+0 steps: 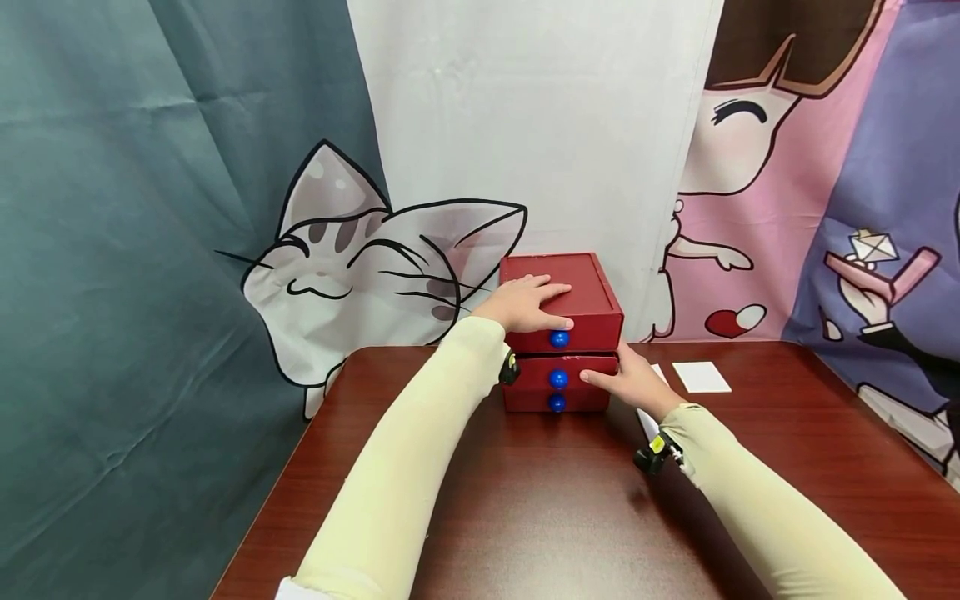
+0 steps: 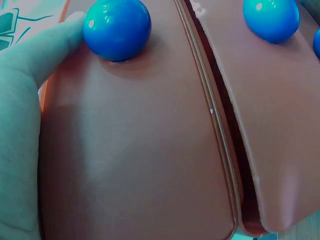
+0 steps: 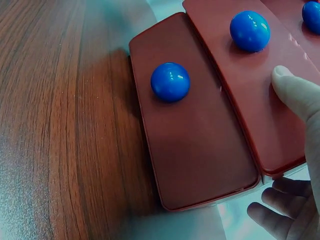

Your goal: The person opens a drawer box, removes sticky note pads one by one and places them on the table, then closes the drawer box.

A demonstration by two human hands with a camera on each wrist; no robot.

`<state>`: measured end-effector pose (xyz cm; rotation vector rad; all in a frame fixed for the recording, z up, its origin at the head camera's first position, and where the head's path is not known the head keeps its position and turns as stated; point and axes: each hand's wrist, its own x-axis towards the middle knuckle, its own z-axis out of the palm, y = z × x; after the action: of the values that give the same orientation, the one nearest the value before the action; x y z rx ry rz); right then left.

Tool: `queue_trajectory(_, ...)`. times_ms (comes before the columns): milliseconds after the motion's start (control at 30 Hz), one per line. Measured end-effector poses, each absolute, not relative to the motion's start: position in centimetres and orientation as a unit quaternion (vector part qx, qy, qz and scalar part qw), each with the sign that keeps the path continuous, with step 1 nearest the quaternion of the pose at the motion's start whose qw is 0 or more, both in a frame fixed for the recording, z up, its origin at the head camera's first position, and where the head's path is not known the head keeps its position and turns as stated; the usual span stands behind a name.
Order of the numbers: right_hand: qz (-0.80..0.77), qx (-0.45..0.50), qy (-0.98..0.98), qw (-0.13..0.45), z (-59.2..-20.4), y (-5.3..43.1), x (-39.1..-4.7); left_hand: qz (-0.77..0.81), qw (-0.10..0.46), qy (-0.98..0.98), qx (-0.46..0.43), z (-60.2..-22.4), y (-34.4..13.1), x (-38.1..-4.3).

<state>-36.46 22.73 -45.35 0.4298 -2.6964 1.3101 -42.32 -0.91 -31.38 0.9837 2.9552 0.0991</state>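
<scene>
Two hands on a red drawer cabinet, middle drawer a little proud

The red drawer cabinet [image 1: 588, 333] stands on the far part of the table [image 1: 525, 500], before the cloth backdrop. The left hand [image 1: 525, 304] lies on its top, fingers spread, the thumb by the front edge just beside the top knob [image 1: 559, 339]. The right hand [image 1: 633, 379] straddles the right front corner of the middle drawer [image 1: 536, 379], thumb extended on its face and apart from the other fingers, which lie along the side.

The casing looks stiff and fairly light — probably easy to shift, so a steadying palm on top makes sense. The glossy fronts may be slippery; the round middle knob [image 1: 558, 379] should give the surest pull, the flat face the best push.

The drawers' insides are hidden, as is the cabinet's back. Whether the left thumb touches the knob, or how firmly the right fingers press, I cannot tell. A pale object [image 1: 648, 425] is partly covered by the right wrist.
</scene>
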Motion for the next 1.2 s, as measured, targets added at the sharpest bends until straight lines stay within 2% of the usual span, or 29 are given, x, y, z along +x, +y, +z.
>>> queue_trajectory(533,0.414,0.101,-0.902,0.074,-45.2,22.5,-37.0,0.028,0.002,0.947,0.32,-31.4,-0.8,-42.4)
queue_trajectory(867,0.341,0.054,-0.927,0.149,-46.5,21.6,-36.7,0.032,0.019,0.948,0.317,-31.4,-0.8,-42.2)
queue_trajectory(1000,0.353,0.042,-0.92,0.165,-46.9,21.3,-36.3,0.032,0.017,0.947,0.321,-31.4,-0.7,-42.1)
queue_trajectory(1200,0.43,-0.008,-0.888,0.16,-48.0,20.3,-35.7,0.027,0.006,0.949,0.315,-31.6,-0.7,-42.4)
